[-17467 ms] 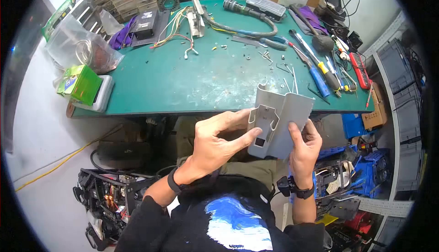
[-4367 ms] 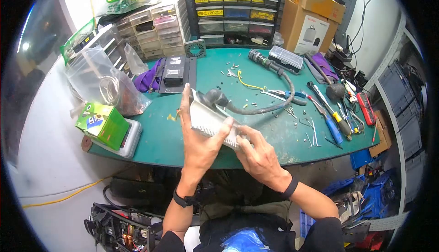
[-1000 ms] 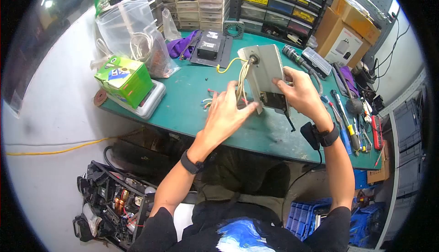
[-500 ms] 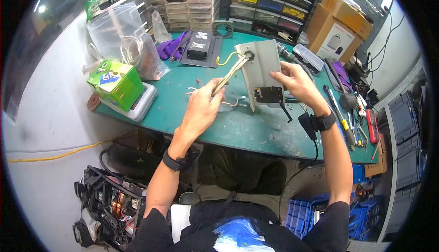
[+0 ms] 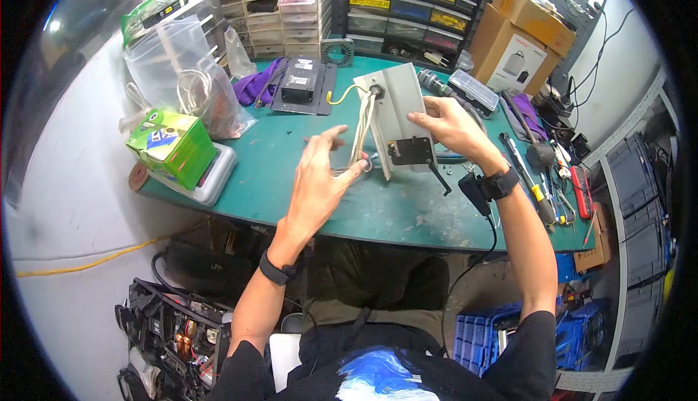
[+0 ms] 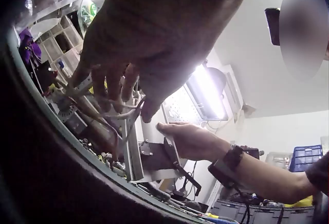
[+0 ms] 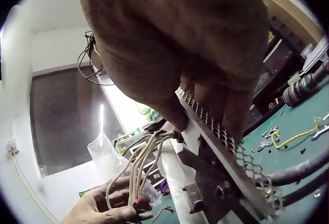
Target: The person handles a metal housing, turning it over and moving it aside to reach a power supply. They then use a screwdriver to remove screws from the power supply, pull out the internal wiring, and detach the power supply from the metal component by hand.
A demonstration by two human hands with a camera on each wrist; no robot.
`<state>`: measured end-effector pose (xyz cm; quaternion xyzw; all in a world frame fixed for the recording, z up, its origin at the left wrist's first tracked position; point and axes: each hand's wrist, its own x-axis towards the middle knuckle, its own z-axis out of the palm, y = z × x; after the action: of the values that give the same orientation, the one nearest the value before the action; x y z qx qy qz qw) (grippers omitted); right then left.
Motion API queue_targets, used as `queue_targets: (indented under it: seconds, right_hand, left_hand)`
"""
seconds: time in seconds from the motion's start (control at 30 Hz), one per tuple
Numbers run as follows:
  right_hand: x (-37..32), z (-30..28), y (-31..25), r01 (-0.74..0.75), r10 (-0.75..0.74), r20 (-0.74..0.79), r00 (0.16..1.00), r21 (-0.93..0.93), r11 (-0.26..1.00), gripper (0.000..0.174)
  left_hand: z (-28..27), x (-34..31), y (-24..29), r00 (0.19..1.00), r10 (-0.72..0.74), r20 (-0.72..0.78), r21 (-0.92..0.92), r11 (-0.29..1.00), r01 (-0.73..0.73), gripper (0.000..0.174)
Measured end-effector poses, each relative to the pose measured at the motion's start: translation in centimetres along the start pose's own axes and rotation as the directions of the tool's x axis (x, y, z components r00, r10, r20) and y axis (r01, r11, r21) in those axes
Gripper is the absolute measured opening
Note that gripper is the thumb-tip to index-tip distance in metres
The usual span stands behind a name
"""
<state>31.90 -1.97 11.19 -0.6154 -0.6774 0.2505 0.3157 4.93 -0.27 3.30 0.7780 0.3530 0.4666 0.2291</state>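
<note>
My right hand [image 5: 454, 125] pinches the right edge of a light grey sheet-metal housing [image 5: 401, 103], held tilted over the bench. A black block with a lever [image 5: 411, 151] is fixed low on its inner face. Cream wires [image 5: 363, 128] come through a dark grommet near its top and hang down; a yellow wire [image 5: 338, 98] sticks out to the left. My left hand [image 5: 314, 183] has its fingers spread, with the thumb at the wires' lower ends. In the right wrist view the wires pass over the left fingers [image 7: 103, 199], and perforated mesh [image 7: 226, 141] shows along the housing.
Behind stand a black device on a plate [image 5: 302, 81], a fan guard [image 5: 337, 52] and drawer cabinets [image 5: 283, 8]. A green box [image 5: 171, 146] sits at the left edge. Screwdrivers and other tools [image 5: 534, 183] lie at right. A thick cable [image 7: 303, 170] runs behind the housing.
The housing was turned from its mesh side to its inner face. Half a second ago my left hand gripped the wires and drew them left; now its fingers are spread and the wires hang steeper.
</note>
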Motion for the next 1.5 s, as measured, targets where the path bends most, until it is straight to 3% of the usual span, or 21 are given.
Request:
queue_targets:
  seconds: [0.03, 0.1, 0.13, 0.2, 0.23, 0.3, 0.33, 0.43, 0.5, 0.57, 0.73, 0.87, 1.03, 1.1, 1.27, 1.33, 1.4, 1.5]
  right_hand:
    - [0.0, 0.0, -0.2, -0.007, 0.007, 0.011, 1.000, -0.020, 1.000, 0.041]
    - [0.0, 0.2, -0.3, 0.005, -0.005, -0.003, 1.000, -0.035, 0.999, 0.040]
    - [0.1, 0.3, -0.4, 0.019, -0.020, -0.012, 1.000, -0.051, 0.999, 0.040]
    - [0.0, 0.5, -0.8, 0.033, -0.034, -0.011, 0.999, -0.016, 0.999, 0.038]
    - [0.0, 0.7, -1.0, 0.048, -0.048, -0.008, 0.999, 0.017, 0.999, 0.037]
    - [-0.3, 1.1, -1.0, 0.052, -0.052, -0.033, 0.998, 0.022, 0.998, 0.035]
    - [-0.4, 1.4, -1.0, 0.058, -0.056, -0.058, 0.997, 0.027, 0.998, 0.034]
    - [-0.5, 1.6, -1.5, 0.101, -0.103, -0.049, 0.993, -0.052, 0.994, 0.036]
    - [-0.7, 1.7, -1.8, 0.065, -0.066, -0.039, 0.997, -0.019, 0.998, 0.038]
    - [-0.9, 1.8, -2.1, 0.030, -0.030, -0.023, 0.999, 0.015, 0.999, 0.040]
    - [-1.5, 1.7, -2.0, -0.005, -0.003, 0.052, 0.999, 0.161, 0.987, 0.040]
    - [-2.1, 1.8, -1.8, 0.007, -0.013, 0.034, 0.999, 0.174, 0.985, 0.038]
    - [-2.6, 2.5, -1.5, 0.145, -0.128, -0.113, 0.985, 0.156, 0.977, 0.039]
    - [-3.1, 2.4, -1.9, 0.131, -0.116, -0.102, 0.988, 0.148, 0.980, 0.040]
    - [-4.1, 1.2, -3.2, 0.036, -0.038, 0.019, 0.999, 0.097, 0.995, 0.044]
    - [-3.3, 1.4, -2.5, 0.129, -0.129, 0.019, 0.991, -0.014, 0.992, 0.050]
    - [-2.8, 1.4, -2.9, 0.113, -0.112, 0.044, 0.993, -0.021, 0.993, 0.053]
    - [-1.7, 1.0, -3.7, 0.081, -0.071, 0.122, 0.990, -0.077, 0.994, 0.057]
  left_hand:
    - [0.2, -0.1, 0.1, 1.000, 0.002, 0.002, -0.002, 1.000, -0.002, 0.052]
    - [0.5, -0.3, 0.5, 0.964, 0.169, -0.204, 0.133, 0.981, -0.143, 0.056]
    - [0.6, -0.6, 1.0, 0.964, 0.170, -0.203, 0.133, 0.981, -0.144, 0.056]
    - [0.7, -1.3, 2.1, 0.930, 0.261, -0.260, 0.127, 0.964, -0.235, 0.045]
    - [1.0, -1.7, 2.2, 0.930, 0.261, -0.259, 0.127, 0.964, -0.235, 0.045]
    - [1.8, -2.3, 2.6, 0.922, 0.365, -0.130, 0.000, 0.930, -0.369, 0.032]
    - [2.1, -2.7, 3.7, 0.964, 0.244, -0.107, -0.129, 0.958, -0.257, 0.023]
    - [3.5, -3.3, 3.6, 0.988, 0.155, -0.014, -0.142, 0.977, -0.156, 0.022]
    - [4.3, -3.3, 3.6, 0.979, 0.205, -0.024, -0.058, 0.977, -0.206, 0.023]
    - [4.5, -3.3, 4.6, 0.993, 0.091, 0.072, -0.004, 0.996, -0.091, 0.026]
    - [5.6, -3.1, 4.8, 0.995, -0.005, 0.099, -0.037, 0.999, 0.009, 0.028]
    - [5.8, -3.0, 5.4, 0.984, -0.093, 0.150, -0.162, 0.980, 0.117, 0.031]
    - [5.7, -3.1, 6.7, 0.948, -0.200, 0.247, -0.289, 0.919, 0.269, 0.034]
    - [5.8, -3.4, 7.0, 0.928, -0.227, 0.296, -0.469, 0.812, 0.348, 0.031]
    - [5.1, -4.8, 7.6, 0.944, -0.183, 0.273, -0.392, 0.875, 0.283, 0.023]
    - [5.4, -5.3, 7.3, 0.952, -0.164, 0.256, -0.352, 0.902, 0.250, 0.021]
    - [5.5, -5.6, 7.0, 0.987, -0.075, 0.143, -0.322, 0.939, 0.118, 0.019]
    - [5.3, -5.7, 6.7, 0.995, -0.076, 0.058, -0.297, 0.951, 0.089, 0.018]
